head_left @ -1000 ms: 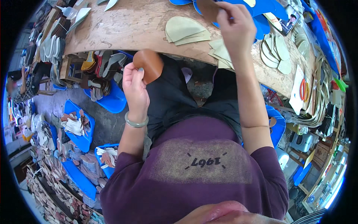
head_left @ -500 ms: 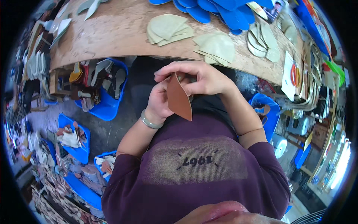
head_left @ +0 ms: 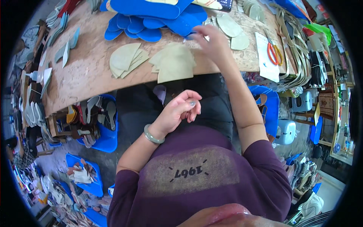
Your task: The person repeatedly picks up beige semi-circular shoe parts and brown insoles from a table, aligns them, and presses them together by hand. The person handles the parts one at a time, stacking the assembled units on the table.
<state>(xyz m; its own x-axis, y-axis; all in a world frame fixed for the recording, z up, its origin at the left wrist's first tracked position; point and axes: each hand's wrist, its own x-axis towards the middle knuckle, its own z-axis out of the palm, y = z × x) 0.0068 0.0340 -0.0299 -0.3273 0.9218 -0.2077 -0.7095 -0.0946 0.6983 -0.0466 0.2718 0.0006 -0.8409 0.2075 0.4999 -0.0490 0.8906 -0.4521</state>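
Observation:
My right hand reaches over the table, beside a pile of blue insoles and a fan of pale green pieces. Its fingers are blurred but look apart, with nothing visible in them. In front of my belly, my left hand hangs with loosely bent fingers and no object showing in it. Two more stacks of pale green pieces, a rounded one and a wider one, lie at the table's near edge. A pale lilac piece shows at my lap below the edge.
Orange-handled scissors lie on white paper at the right of the wooden table. Long strips hang at the right edge. Blue bins with shoe parts stand below on the left, and another bin on the right.
The brown leather piece has left my hands and is out of sight. My right hand has moved forward over the table. My left hand is lower, and the view has shifted right.

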